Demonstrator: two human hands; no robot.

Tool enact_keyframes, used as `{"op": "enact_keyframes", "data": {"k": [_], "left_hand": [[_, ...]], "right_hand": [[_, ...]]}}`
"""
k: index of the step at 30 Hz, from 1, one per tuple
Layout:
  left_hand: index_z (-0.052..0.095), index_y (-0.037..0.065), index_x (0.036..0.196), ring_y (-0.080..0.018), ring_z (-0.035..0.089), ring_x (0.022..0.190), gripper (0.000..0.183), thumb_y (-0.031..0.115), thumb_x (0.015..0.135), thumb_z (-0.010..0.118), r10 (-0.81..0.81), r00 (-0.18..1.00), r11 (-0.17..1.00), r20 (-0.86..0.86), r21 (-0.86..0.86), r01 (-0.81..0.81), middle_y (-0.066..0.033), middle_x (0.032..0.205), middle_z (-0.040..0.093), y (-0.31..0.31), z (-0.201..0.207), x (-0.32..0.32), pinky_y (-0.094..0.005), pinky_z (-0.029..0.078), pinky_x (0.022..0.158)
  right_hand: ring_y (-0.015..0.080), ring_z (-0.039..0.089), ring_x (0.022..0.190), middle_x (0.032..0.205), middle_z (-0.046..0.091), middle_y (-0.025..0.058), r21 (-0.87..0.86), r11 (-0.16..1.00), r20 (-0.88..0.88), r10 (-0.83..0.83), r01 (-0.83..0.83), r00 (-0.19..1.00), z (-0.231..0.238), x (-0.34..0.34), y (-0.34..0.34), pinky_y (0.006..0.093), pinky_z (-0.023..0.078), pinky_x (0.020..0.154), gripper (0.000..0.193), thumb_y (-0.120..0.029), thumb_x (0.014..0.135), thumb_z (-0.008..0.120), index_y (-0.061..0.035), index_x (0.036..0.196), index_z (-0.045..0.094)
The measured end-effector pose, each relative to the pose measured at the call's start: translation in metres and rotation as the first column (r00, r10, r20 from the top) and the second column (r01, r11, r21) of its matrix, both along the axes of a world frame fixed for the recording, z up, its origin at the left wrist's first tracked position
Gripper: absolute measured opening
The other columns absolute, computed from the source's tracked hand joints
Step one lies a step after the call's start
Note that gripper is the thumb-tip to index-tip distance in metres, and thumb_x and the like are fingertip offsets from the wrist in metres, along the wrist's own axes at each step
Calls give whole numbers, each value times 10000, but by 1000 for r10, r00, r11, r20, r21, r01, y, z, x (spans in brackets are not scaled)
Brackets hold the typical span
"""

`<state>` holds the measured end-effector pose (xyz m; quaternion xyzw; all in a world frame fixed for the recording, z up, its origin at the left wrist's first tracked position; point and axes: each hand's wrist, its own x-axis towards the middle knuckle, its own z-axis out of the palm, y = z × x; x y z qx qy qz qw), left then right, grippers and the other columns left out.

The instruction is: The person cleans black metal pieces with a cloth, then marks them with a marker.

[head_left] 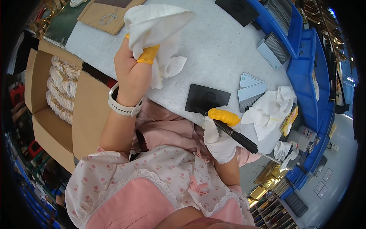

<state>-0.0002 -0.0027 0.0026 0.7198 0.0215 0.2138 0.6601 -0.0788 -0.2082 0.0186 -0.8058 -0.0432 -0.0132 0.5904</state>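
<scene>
My left hand (131, 76), with yellow finger covers and a white watch on the wrist, is raised over the table's left part. It is closed around a bunched white cloth (158, 24), whose folds hide most of my fingers. Lower down, my right hand (221, 139) wears a white glove with a yellow finger cover. It grips a black marker pen (240, 138), which slants with one end beside a flat black card (206, 95) on the white table cover (148, 89). Right of the card lie a few pale blue cards (251, 91) and a crumpled white cloth (270, 110).
An open cardboard box (49, 129) with white-wrapped bundles stands at left. Blue bins (310, 80) line the right side, near a stack of cards (273, 51). Clear bottles (299, 140) stand at the right edge. A cardboard piece (108, 17) lies at the far left.
</scene>
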Motion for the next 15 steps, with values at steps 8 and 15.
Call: {"op": "enact_keyframes", "data": {"k": [8, 15], "left_hand": [[556, -13, 1098, -118, 548, 854, 335, -53, 774, 480, -2, 1000, 1000, -7, 9, 2, -56, 947, 614, 1, 0, 0, -237, 434, 757], [556, -12, 1099, -120, 552, 849, 336, -49, 774, 480, -1, 1000, 1000, 2, 16, 1, -58, 948, 618, 1, 0, 0, -239, 435, 755]], "right_hand": [[271, 568, 645, 741, 578, 126, -34, 999, -37, 4, -6, 999, 2, 1, -1, 312, 459, 589, 85, -37, 719, 623, -16, 783, 571], [260, 572, 653, 752, 581, 126, 6, 1000, 42, 12, -12, 999, -1, 2, -2, 306, 461, 597, 82, -34, 724, 620, -19, 792, 576]]}}
